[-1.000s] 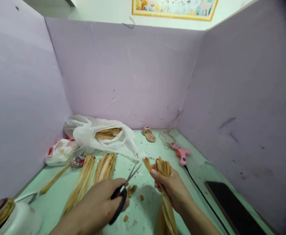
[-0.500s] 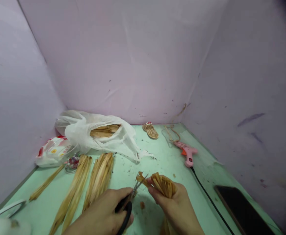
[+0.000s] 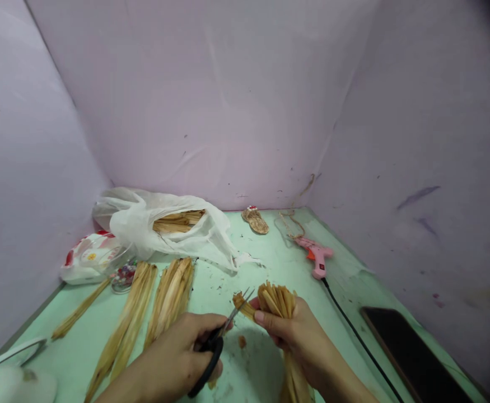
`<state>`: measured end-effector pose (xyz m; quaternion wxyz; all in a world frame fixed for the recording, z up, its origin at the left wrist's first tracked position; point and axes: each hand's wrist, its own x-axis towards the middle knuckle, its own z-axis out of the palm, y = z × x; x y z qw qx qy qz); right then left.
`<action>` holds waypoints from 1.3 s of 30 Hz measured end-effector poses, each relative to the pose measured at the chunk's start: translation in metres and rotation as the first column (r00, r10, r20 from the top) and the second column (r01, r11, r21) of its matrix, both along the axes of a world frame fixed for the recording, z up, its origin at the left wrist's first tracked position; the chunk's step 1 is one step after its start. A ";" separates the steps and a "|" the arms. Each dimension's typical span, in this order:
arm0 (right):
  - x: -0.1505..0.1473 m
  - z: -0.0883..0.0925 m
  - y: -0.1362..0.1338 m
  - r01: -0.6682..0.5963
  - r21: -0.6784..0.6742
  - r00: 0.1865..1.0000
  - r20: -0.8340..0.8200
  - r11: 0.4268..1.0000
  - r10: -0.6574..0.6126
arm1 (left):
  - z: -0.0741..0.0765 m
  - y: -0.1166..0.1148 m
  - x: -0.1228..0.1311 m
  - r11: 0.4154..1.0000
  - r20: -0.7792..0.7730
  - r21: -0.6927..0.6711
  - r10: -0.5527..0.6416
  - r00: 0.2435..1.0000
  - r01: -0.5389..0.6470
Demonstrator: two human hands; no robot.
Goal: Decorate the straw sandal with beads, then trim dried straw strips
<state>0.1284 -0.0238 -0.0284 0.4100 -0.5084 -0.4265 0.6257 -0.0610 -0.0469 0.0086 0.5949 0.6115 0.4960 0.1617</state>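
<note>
While right hand (image 3: 299, 336) grips the husk bundle (image 3: 279, 298), scissors (image 3: 216, 342) gripped in left hand (image 3: 173, 364) now reach the stray strip (image 3: 241, 303) at bundle's left.

One scissors (image 3: 217, 341), one glue gun (image 3: 315, 256), one woven sandal (image 3: 255, 219), one phone (image 3: 404, 352). Two plastic bags (image 3: 144, 221). Three husk bundles (image 3: 171, 299).

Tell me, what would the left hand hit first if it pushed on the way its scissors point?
Most likely the bent strip jutting from the husk bundle in the right hand; the left hand's scissors seem almost on it, though depth is unclear.
</note>
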 end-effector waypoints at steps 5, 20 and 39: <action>0.000 -0.002 0.002 0.002 -0.029 1.000 0.001 1.000 -0.002 | -0.009 -0.001 0.002 0.984 0.002 -0.158 0.087 0.996 -0.085; -0.009 -0.007 0.002 -0.164 -0.093 0.984 0.052 0.982 0.169 | -0.045 -0.020 -0.004 0.944 0.057 -0.281 0.197 0.979 -0.174; -0.009 -0.013 -0.002 -0.247 -0.055 0.969 0.009 0.967 0.248 | -0.047 -0.022 -0.005 0.911 0.063 -0.373 0.212 0.975 -0.174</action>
